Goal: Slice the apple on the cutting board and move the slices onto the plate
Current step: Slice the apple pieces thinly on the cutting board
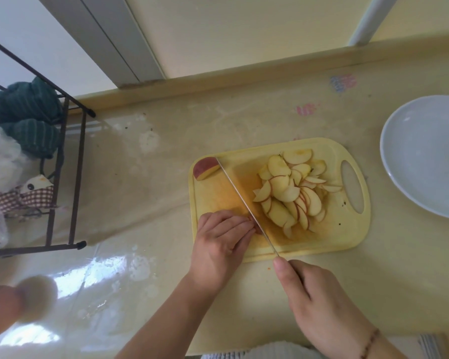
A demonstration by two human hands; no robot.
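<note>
Item: apple piece, near-left of cutting board, almost hidden under left hand, whose curled fingers press it; right hand wraps the knife handle. Knife's long axis runs diagonally, tip far-left by an uncut wedge. Advice: knuckles against blade, thin even strokes; slices heaped mid-board, plate bare.

Glossy cream table covering reflects daylight. Pale wall behind. Dark metal rack at left holds green cloth.
</note>
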